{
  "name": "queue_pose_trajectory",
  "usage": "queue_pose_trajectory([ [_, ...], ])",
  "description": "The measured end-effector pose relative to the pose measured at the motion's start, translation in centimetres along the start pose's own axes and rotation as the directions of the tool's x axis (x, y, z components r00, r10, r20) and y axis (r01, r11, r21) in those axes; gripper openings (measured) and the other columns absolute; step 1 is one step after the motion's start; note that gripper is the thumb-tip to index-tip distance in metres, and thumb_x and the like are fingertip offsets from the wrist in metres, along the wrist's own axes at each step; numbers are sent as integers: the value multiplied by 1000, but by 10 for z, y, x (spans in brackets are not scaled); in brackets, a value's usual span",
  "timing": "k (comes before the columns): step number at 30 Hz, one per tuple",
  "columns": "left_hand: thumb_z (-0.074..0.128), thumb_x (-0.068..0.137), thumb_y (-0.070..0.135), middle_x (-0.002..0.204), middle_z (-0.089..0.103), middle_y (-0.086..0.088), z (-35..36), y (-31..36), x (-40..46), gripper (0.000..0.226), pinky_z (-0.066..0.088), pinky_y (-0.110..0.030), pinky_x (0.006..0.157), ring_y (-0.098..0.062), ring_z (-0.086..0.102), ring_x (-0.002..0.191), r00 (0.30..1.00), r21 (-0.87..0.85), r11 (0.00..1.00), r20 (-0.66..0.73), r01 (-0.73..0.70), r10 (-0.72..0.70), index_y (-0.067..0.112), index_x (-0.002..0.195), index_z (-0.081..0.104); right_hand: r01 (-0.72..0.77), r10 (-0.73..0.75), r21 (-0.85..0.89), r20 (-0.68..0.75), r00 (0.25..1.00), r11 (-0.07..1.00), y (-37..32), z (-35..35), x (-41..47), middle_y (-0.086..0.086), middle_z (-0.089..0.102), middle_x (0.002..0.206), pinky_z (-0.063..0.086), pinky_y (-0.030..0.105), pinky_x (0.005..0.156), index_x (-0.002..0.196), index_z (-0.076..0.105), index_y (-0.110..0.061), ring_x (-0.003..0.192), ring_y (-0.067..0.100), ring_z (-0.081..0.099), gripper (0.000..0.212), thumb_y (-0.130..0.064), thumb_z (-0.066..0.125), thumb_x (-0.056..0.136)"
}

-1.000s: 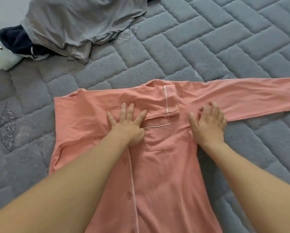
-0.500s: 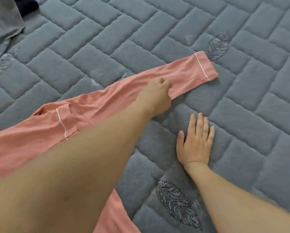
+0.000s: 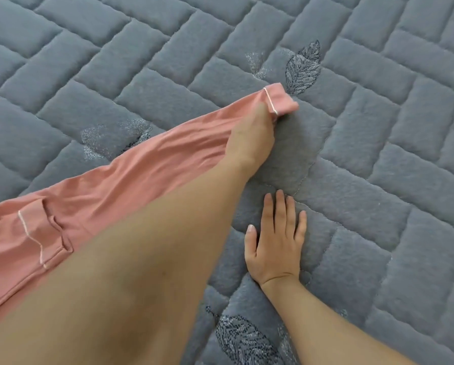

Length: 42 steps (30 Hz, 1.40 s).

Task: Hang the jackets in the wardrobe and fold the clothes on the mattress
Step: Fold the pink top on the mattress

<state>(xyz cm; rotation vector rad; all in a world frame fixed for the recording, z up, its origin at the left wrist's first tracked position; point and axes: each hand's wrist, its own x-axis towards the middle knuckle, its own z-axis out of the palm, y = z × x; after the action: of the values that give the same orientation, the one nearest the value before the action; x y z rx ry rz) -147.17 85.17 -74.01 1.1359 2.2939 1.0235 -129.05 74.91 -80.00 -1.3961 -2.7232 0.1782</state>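
Salmon-pink cotton with thin white piping runs across the view: the pajama shirt (image 3: 94, 201) lies on the grey quilted mattress (image 3: 378, 154), its body at the lower left edge and one long sleeve (image 3: 168, 151) stretched out toward the upper right. My left hand (image 3: 252, 138) reaches across along that sleeve and grips it just short of the cuff (image 3: 279, 97), my fingers curled under the cloth and out of sight, so the fabric bunches into long creases behind my wrist. The cuff, edged with a white line, pokes out past my knuckles and lies beside a stitched leaf (image 3: 303, 68) in the quilting. My right hand (image 3: 275, 241) lies flat on the bare mattress nearer to me, palm down, fingers straight and close together, thumb spread to the side, holding nothing and apart from the shirt. Another stitched leaf (image 3: 241, 338) shows near the bottom, between my two forearms.
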Motion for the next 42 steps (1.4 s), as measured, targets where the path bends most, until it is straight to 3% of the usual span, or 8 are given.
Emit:
queue_pose_trajectory([
  [2,41,100,16,92,64,-9,-14,-11,-13,14,46,-38,72,-29,59,83,934,-432,864,-115,260,-338,9,104,52,6,-6,-29,2,1000,1000,0,-1,-1,14,18,162,11,57,119,154,24,-7,150,31,14,68,-42,30,95],
  [5,46,94,8,97,65,-15,-44,-32,-40,11,56,-44,82,-29,63,89,666,-903,287,-1,320,-746,9,100,56,6,-6,-24,15,1000,1000,-1,-3,0,14,18,162,10,56,120,155,23,-8,150,31,14,70,-42,31,94],
  [10,22,82,-16,114,59,-14,-108,-70,-119,57,54,-48,90,-30,56,99,436,-986,-152,166,67,-885,4,119,61,4,-2,-31,47,999,999,-4,-10,0,16,20,161,9,55,120,154,24,-7,149,32,15,78,-52,27,91],
  [17,51,81,15,89,66,-6,-200,-99,-226,15,55,-44,83,-27,64,83,415,-981,-177,127,-84,-901,20,88,63,290,-316,174,152,936,941,-91,-33,-16,16,14,162,2,50,121,154,20,-3,151,28,10,94,-66,19,84],
  [26,59,82,36,76,63,2,-352,-211,-367,26,50,-47,84,-26,60,79,278,-760,618,-560,202,-780,13,86,69,458,-522,336,131,843,823,-335,-44,-45,9,32,158,10,48,120,144,48,-19,148,28,20,67,-56,22,95],
  [32,55,86,18,128,53,-14,-371,-280,-443,35,39,-40,97,-39,50,112,-205,-626,192,-505,756,-838,15,120,57,526,-515,74,351,782,848,-391,0,-62,7,-7,165,-12,60,116,155,0,-40,151,31,-8,75,-72,18,90],
  [37,60,84,30,144,37,-18,-359,-307,-399,63,29,-46,106,-39,38,128,181,-247,467,-693,849,-697,11,141,40,509,-509,38,149,848,860,-387,35,-73,8,5,165,-2,65,116,155,13,-38,151,30,0,76,-69,26,87],
  [42,40,90,51,162,3,-10,-341,-345,-366,76,0,-51,118,-35,4,147,-15,-275,130,-469,953,-883,33,156,9,519,-522,62,84,849,853,-388,43,-71,12,17,163,4,67,115,153,27,-31,150,33,12,74,-59,35,85],
])
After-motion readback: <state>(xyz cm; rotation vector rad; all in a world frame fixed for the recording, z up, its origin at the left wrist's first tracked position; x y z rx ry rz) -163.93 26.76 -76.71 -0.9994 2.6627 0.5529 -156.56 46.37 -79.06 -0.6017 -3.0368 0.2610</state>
